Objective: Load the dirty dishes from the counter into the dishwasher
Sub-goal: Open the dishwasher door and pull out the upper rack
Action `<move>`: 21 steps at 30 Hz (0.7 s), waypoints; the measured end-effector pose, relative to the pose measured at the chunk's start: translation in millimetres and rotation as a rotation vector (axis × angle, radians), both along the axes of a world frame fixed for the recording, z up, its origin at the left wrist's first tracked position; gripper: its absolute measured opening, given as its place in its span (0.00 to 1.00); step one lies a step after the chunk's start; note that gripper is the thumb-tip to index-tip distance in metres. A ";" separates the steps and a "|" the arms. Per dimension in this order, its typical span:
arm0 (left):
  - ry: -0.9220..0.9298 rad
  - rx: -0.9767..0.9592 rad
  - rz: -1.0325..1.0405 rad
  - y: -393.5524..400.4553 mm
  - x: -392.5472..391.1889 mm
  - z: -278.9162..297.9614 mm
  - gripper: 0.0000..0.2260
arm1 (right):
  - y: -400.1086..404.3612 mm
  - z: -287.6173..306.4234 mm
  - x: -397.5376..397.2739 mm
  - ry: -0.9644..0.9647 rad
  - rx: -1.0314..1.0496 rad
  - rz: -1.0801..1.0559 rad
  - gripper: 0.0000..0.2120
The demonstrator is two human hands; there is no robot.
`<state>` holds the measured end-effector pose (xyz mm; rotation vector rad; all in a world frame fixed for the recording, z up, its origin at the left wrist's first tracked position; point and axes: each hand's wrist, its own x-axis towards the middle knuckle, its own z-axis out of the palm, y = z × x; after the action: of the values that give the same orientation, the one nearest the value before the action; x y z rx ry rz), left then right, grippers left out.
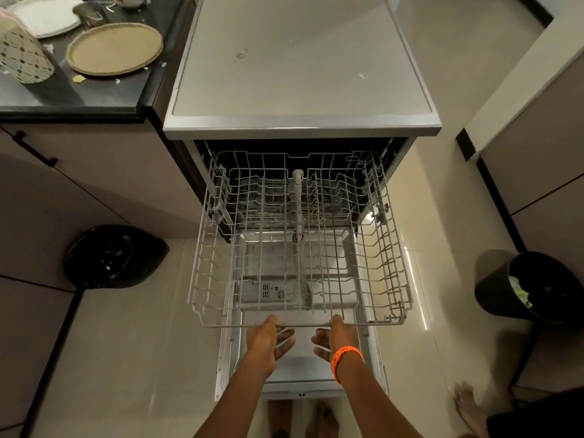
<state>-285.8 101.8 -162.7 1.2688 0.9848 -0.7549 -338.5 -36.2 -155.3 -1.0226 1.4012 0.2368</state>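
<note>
The dishwasher (300, 74) stands open with its door (300, 368) folded down. An empty grey wire rack (202, 273) is pulled out over the door. My left hand (268, 339) and my right hand (328, 339), with an orange wristband, both grip the rack's front rail from below, thumbs over the wire. On the dark counter (94, 93) at the upper left lie a round tan plate (115, 47), a white plate (47, 15), a metal cup (87, 14) and a patterned cup (23, 55) lying on its side.
A black rubbish bag (113, 257) sits on the floor at the left by the cabinet. A black bin (531, 286) with scraps stands at the right. Another person's bare foot (467, 406) is at the lower right. Food crumbs litter the counter.
</note>
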 end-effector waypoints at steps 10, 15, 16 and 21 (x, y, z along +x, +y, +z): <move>0.002 0.004 0.010 6.1 -19.9 -2.5 0.11 | 6.7 -6.6 -22.1 -0.002 0.028 -0.017 0.13; 0.005 0.011 -0.003 10.7 -20.9 -2.7 0.11 | 10.7 -2.7 -23.6 0.008 0.029 -0.007 0.14; 0.004 0.012 -0.012 10.7 -21.2 -2.2 0.12 | 10.1 -2.7 -23.5 0.011 0.032 0.003 0.14; -0.008 0.035 -0.080 13.4 -22.9 0.6 0.12 | 5.1 0.6 -27.8 0.056 0.000 0.094 0.12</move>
<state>-308.7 115.2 -162.1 1.3471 0.9484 -0.7970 -366.3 -31.1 -154.7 -1.0899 1.4054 0.3369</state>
